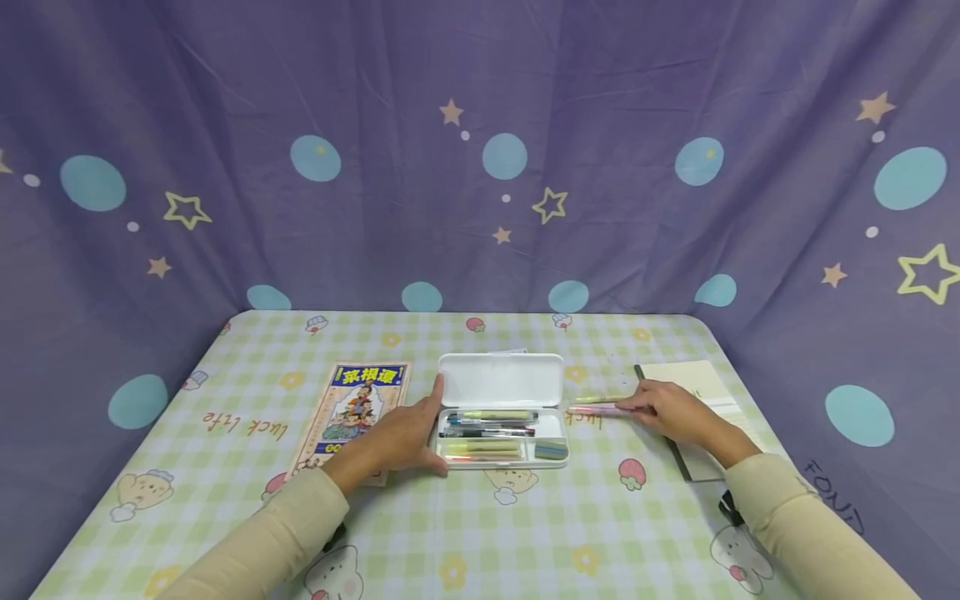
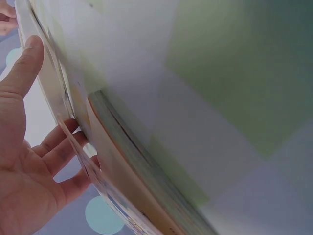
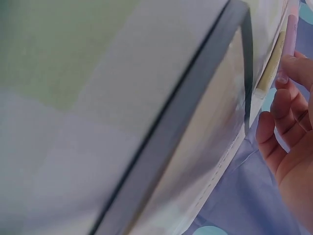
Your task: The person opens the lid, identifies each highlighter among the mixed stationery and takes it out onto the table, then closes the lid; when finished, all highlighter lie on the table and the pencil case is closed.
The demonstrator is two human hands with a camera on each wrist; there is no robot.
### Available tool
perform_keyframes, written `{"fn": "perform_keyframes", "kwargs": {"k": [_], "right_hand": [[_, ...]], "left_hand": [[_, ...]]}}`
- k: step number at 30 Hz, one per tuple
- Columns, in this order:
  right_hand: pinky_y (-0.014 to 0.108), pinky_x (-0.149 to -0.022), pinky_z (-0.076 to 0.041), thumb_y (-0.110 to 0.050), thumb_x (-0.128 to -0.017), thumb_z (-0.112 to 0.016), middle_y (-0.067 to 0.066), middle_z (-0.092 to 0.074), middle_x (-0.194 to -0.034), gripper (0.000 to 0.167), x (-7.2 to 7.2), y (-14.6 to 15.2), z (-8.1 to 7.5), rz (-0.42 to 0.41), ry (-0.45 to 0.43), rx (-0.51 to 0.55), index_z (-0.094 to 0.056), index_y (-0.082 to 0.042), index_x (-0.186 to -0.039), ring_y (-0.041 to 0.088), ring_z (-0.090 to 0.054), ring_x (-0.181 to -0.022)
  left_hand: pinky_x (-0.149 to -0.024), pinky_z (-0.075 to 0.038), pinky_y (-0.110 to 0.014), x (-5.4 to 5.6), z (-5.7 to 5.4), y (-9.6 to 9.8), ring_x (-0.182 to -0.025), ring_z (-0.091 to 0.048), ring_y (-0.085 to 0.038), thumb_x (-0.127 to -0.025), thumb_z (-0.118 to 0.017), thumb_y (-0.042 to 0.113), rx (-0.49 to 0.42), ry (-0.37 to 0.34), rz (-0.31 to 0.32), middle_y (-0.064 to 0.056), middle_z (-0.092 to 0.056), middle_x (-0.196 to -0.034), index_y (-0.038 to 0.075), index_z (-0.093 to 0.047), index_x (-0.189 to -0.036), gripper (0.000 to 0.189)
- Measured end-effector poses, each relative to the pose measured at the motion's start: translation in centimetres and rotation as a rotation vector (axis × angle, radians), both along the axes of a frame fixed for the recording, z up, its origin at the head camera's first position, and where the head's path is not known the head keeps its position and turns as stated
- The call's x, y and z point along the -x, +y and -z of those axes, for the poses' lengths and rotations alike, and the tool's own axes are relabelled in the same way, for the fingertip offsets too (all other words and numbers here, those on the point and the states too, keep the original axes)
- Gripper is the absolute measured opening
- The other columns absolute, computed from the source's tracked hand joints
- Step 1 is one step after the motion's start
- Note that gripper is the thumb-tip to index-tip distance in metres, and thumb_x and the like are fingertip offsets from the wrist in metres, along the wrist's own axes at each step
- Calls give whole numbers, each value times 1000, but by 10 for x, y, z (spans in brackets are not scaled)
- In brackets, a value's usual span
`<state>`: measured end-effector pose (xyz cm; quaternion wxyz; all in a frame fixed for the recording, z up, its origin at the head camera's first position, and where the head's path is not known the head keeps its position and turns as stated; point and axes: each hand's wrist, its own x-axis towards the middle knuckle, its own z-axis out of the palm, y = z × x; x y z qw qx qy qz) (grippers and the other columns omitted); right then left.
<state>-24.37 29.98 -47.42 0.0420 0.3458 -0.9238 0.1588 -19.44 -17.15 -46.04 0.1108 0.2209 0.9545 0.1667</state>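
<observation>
A white pencil case lies with its lid up, in the middle of the table in the head view. Several pens fill its tray beside a blue-green block. My left hand rests against the case's left side, thumb at the near corner and fingers spread toward the hinge. To the right of the case, my right hand pinches the end of a pink pen between thumb and fingers. A yellow pen lies just beyond it on the tablecloth.
Left of the case is an illustrated booklet, partly under my left forearm. An open notebook with a dark edge lies beneath my right hand and wrist. A checked cloth covers the table, with a purple curtain behind.
</observation>
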Motion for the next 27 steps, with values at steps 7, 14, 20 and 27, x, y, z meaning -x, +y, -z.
{"fn": "perform_keyframes", "kwargs": {"k": [7,14,20,27], "right_hand": [[23,-64,-45,-11,-87,-79,-7,-70,-91,22,4,-1,0,53,10,-33,-82,-17,-108,-1,-50,-72],[28,-66,-50,-13,-86,-81,-8,-69,-89,18,6,-3,2,104,14,-56,-79,-19,-103,2,-55,-73],[32,-67,-52,-11,-84,-82,-10,-65,-83,20,9,-3,3,158,14,-37,-72,-15,-101,6,-59,-73],[31,-65,-52,-9,-82,-82,-8,-64,-81,24,12,-3,5,161,51,-48,-71,-9,-104,5,-57,-71]], "left_hand": [[-117,-42,-48,1,0,0,-137,-53,-38,-67,-88,60,8,9,1,-19,-32,-165,7,11,-163,148],[-117,-42,-49,1,0,1,-137,-53,-39,-66,-88,61,3,8,0,-20,-32,-165,7,11,-163,148],[-117,-42,-49,1,0,0,-137,-53,-39,-66,-88,62,7,7,1,-19,-32,-165,8,12,-163,149],[-117,-42,-48,0,1,-1,-137,-53,-38,-66,-87,63,4,5,1,-19,-31,-165,8,12,-163,149]]}}
